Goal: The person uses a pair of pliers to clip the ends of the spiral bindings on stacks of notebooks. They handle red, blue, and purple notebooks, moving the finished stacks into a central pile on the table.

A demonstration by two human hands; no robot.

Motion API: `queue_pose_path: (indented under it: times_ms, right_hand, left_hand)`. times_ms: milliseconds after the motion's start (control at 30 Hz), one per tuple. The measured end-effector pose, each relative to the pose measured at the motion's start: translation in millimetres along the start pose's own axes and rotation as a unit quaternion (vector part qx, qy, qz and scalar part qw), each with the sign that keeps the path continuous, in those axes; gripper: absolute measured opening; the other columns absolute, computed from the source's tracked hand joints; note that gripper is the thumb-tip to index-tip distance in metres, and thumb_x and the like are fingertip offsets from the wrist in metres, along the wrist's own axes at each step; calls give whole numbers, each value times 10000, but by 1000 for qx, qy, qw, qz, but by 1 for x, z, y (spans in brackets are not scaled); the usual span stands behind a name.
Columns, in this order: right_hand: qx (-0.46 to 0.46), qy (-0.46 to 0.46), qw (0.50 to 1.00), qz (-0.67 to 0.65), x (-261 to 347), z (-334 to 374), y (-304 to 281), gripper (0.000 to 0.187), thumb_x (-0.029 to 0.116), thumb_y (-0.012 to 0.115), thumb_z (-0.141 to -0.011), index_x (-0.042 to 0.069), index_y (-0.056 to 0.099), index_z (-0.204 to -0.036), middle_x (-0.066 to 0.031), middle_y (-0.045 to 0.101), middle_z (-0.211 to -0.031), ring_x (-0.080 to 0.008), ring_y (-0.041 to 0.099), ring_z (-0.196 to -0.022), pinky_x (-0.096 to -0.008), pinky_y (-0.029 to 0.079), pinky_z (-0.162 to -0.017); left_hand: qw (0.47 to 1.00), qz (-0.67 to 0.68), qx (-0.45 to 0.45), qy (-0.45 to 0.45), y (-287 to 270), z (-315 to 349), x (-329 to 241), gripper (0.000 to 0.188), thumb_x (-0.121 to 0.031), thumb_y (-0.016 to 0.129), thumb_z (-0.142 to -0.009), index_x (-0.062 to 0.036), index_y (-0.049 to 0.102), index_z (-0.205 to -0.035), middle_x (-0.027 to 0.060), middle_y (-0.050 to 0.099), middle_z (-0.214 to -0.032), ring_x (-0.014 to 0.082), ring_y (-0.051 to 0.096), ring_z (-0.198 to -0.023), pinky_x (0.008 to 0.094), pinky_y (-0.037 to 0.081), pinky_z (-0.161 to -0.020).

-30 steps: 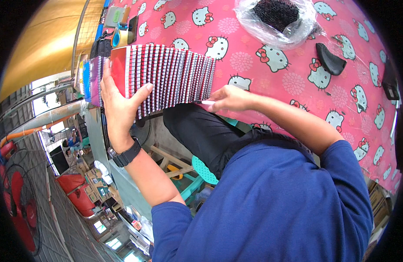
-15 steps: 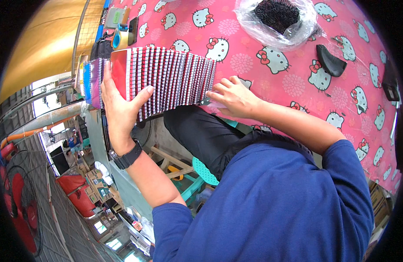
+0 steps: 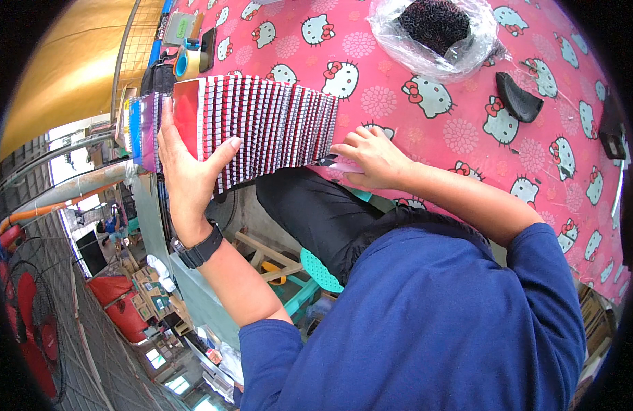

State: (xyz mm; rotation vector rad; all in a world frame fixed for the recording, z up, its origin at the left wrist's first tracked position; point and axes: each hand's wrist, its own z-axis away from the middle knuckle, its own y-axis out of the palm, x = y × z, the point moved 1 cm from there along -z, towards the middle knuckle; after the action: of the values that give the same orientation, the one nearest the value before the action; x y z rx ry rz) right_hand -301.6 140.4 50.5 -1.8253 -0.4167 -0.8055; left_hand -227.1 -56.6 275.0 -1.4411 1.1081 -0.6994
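Observation:
A long row of spiral-bound notebooks (image 3: 275, 127) with red covers and black coils stands at the table's left edge, spines toward me and fanned slightly. My left hand (image 3: 190, 154) grips the row's left end, thumb on the spines and fingers along a red cover. Purple and blue notebooks (image 3: 146, 133) stand beyond those fingers. At the row's right end, my right hand (image 3: 375, 157) is closed, its fingers bent close to the last spines. A small dark tip and something pale pink show beneath it, too hidden to name.
An open clear plastic bag (image 3: 488, 44) of black coils lies on the pink patterned tablecloth (image 3: 426, 130). To its right is a curved black piece (image 3: 518, 98). A tape roll (image 3: 188, 64) and a dark phone-like slab (image 3: 207, 49) sit behind the notebooks. A turquoise stool (image 3: 321, 270) stands below.
My right hand has shifted slightly to the right and its fingers have curled a little more at the row's end. My left hand and the notebooks have hardly moved.

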Motion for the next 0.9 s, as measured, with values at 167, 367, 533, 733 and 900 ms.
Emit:
queue_pose_path:
  times_ms: [167,367,533,733,900]
  right_hand:
    - [-45,-51,997,46,-7,-4,8,465,277,669,-723,122,565,-1148,-74,554,-952,-250,512,-936,-403,384,-793]
    - [91,65,981,-160,-12,-13,1,339,298,657,-776,89,644,-1043,-84,633,-889,-215,590,-877,-402,448,-771]
    - [180,156,902,-360,-13,-20,4,399,375,650,-806,10,659,-969,-122,670,-802,-247,647,-811,-374,487,-755]
    - [-6,-12,1000,-4,-5,1,6,431,325,659,-739,116,598,-1111,-97,565,-952,-269,519,-981,-433,402,-805]
    - [-26,-27,999,31,-4,-5,11,461,282,679,-708,119,591,-1130,-79,560,-939,-259,513,-943,-413,386,-801]
  left_hand:
    - [1000,3,1,-5,0,-1,-2,1060,-440,803,-600,-27,264,-1414,239,392,-1338,374,361,-1259,458,273,-1054]
    - [1000,-8,-9,6,0,-1,-3,1050,-424,802,-600,-23,270,-1412,235,390,-1344,372,368,-1252,451,276,-1051]
    - [1000,-10,-5,-2,-1,1,-4,1044,-404,800,-603,-21,265,-1413,231,397,-1339,375,366,-1254,451,268,-1057]
    - [1000,-24,-7,6,-1,-1,-3,1049,-413,797,-604,-14,260,-1412,235,382,-1355,375,358,-1264,452,265,-1060]
    - [1000,-22,-1,-4,-1,0,-5,1053,-428,795,-606,-15,260,-1413,235,378,-1359,374,354,-1268,454,263,-1060]
